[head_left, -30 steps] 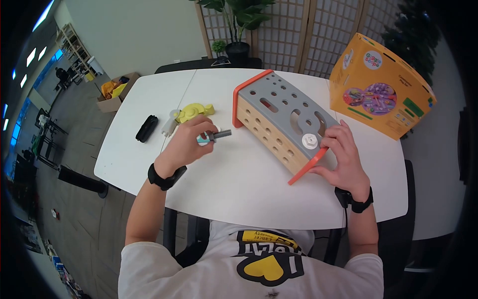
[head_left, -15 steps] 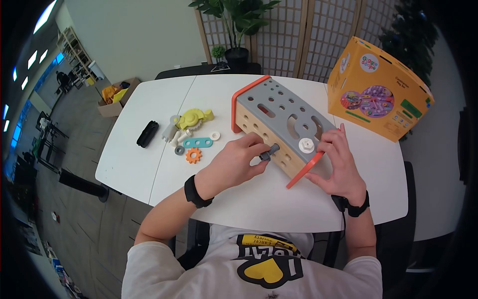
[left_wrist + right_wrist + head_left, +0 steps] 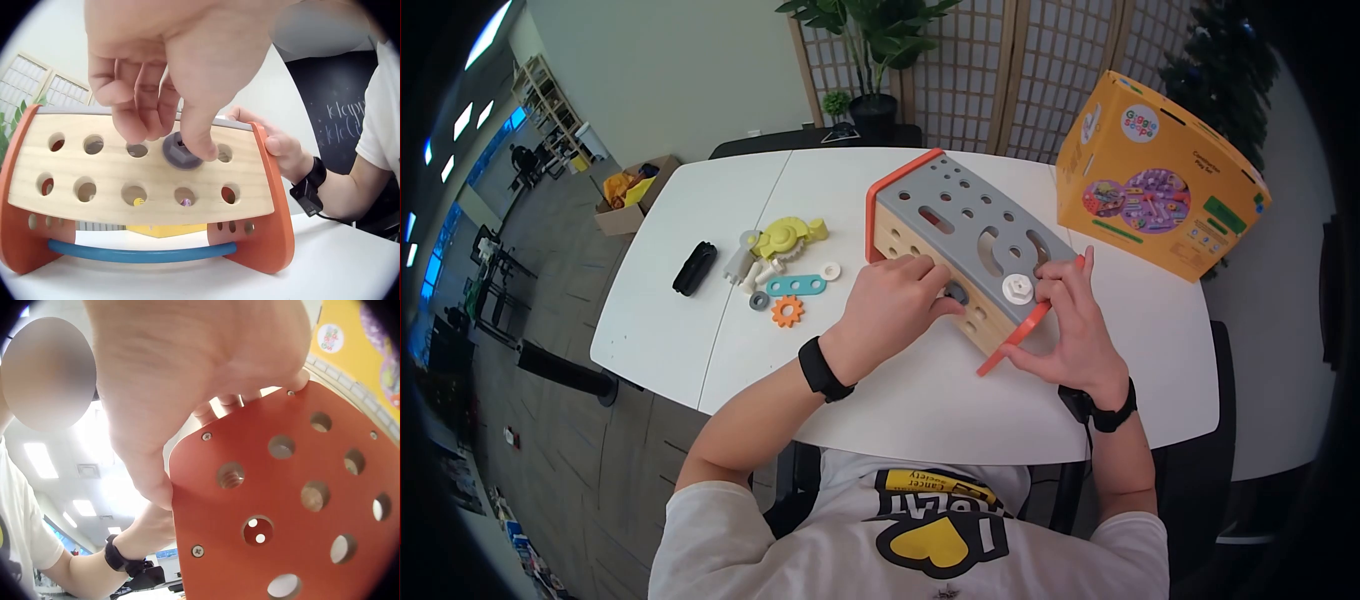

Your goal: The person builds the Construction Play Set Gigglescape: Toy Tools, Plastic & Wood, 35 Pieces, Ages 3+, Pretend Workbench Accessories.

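A toy workbench [image 3: 970, 208] with a grey top, pale wooden side and orange end panels lies at a slant on the table. At its near side my left hand [image 3: 895, 305] holds a grey toy bolt [image 3: 182, 154] by its hexagonal head, thumb on one side. In the left wrist view the head sits close against a hole in the upper row, its shank hidden. My right hand [image 3: 1080, 330] grips the near orange end panel [image 3: 269, 495], thumb at its edge and fingers over the top. Close to those fingers, a white hexagonal piece [image 3: 1018, 289] sits on the grey top.
Left of the workbench lie a teal strip with holes [image 3: 797, 285], an orange gear [image 3: 788, 311], a grey ring [image 3: 759, 300], a white ring [image 3: 830, 270] and a yellow toy piece [image 3: 788, 237]. Farther left is a black case [image 3: 696, 269]. A yellow-orange box [image 3: 1165, 185] stands back right.
My left hand has carried the grey bolt rightward from near the loose pieces to the workbench's side, and its shank has gone from sight. The teal strip and gear are uncovered. My right hand stays on the panel.
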`<state>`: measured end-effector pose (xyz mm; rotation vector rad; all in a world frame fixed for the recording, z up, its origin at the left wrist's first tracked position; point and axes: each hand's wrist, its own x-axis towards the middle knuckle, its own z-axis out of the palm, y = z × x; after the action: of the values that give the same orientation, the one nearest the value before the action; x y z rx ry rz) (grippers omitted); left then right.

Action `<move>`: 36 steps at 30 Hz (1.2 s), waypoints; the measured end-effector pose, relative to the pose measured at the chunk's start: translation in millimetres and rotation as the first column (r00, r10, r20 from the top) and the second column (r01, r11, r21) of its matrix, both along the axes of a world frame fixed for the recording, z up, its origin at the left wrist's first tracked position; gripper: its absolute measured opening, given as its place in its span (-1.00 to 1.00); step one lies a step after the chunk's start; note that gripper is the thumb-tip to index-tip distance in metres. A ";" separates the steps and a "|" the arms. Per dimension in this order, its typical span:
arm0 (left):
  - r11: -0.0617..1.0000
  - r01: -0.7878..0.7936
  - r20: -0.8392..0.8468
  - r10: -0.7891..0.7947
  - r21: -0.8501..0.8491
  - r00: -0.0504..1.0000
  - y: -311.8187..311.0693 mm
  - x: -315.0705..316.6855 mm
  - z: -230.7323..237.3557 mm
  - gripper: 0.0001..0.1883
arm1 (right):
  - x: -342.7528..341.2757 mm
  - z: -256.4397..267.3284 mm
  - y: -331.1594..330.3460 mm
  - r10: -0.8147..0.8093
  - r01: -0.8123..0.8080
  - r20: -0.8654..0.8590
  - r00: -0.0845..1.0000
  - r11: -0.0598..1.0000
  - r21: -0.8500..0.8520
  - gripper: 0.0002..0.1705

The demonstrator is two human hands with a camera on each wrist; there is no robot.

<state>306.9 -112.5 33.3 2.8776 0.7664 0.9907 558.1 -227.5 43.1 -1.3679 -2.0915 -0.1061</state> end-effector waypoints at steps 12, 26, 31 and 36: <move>0.912 0.359 -0.216 -0.317 0.200 0.924 -3.8 -39.7 26.1 -0.61 | 44.1 9.7 -6.4 0.212 -0.277 -0.270 0.939 0.933 -0.231 -0.36; 0.789 0.421 -0.452 -0.207 0.447 0.868 14.2 -54.3 0.8 -0.46 | 98.6 -17.7 -11.4 -0.255 -0.005 -0.227 0.940 0.655 -0.756 -0.45; 0.763 0.415 -0.423 -0.205 0.496 0.883 29.1 -47.9 5.0 -0.45 | 97.9 -18.1 -9.5 -0.198 -0.110 -0.307 0.931 0.648 -0.753 -0.34; 0.796 0.402 -0.320 -0.276 0.452 0.906 43.6 -51.2 22.9 -0.39 | 97.7 -7.7 -9.7 -0.160 -0.266 -0.514 0.843 0.706 -0.656 -0.06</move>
<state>255.7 -68.9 56.2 3.4491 -0.0678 0.9167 655.9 -237.2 35.4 -1.4976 -1.7038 1.1195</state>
